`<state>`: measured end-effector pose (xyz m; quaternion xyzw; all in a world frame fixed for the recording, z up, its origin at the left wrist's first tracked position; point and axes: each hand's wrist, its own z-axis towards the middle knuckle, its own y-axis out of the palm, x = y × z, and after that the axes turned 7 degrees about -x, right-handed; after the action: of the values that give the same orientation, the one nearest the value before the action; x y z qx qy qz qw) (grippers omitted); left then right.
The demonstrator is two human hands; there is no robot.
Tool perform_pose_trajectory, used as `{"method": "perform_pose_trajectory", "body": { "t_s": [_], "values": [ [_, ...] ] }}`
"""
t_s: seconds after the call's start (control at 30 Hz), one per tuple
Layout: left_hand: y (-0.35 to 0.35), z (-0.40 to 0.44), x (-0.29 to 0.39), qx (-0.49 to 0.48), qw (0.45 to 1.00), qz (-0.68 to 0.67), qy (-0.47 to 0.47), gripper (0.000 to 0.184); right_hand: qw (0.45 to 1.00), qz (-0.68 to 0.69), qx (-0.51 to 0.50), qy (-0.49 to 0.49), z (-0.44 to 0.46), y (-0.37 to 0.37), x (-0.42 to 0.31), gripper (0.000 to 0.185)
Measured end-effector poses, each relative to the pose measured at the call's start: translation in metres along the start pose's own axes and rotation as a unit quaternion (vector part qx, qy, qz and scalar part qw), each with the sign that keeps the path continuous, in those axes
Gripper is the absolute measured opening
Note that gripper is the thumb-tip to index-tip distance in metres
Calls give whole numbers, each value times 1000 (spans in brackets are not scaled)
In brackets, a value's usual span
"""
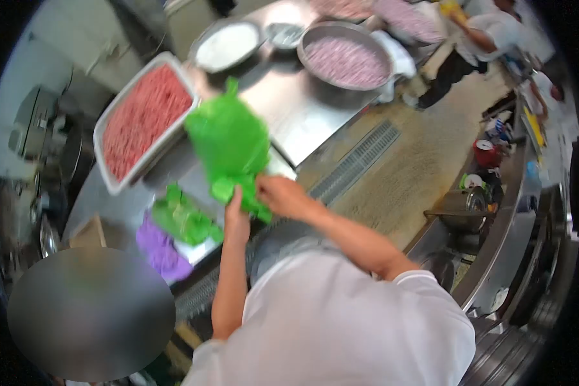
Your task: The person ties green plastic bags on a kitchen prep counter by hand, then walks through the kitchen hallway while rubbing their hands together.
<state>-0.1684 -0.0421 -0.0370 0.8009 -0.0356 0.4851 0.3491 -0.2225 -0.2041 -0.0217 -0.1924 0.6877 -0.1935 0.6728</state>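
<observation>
A bright green plastic bag [230, 138] bulges above the steel table in front of me. My left hand [236, 217] is closed on its gathered lower part, thumb pointing up. Fingers of my right hand [282, 195] are curled around the bag's loose edge just to the right. What fills the bag is hidden by the plastic. Left of my hands, another crumpled green bag [183, 217] lies beside a purple bag [159, 246] at the table's near edge.
A white tub of ground meat [149, 119] stands on the steel table [309, 138]. Behind are a bowl of white stuff [228, 46] and a basin of chopped pinkish pieces [347, 61]. A floor drain [360, 157] runs alongside. People stand at upper right; a steel counter [505, 219] is right.
</observation>
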Motion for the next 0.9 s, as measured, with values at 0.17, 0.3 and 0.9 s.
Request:
{"method": "perform_pose_trajectory", "body": {
  "t_s": [0.17, 0.3, 0.9],
  "values": [
    [11, -14, 3, -44, 994, 102, 19, 52, 993, 99, 59, -19, -7, -5, -1, 22],
    [16, -17, 10, 36, 997, 64, 33, 48, 982, 185, 36, 31, -9, -21, -9, 34],
    [23, -44, 128, 60, 970, 209, 107, 50, 791, 565, 193, -133, 34, -160, -71, 23]
  ]
}}
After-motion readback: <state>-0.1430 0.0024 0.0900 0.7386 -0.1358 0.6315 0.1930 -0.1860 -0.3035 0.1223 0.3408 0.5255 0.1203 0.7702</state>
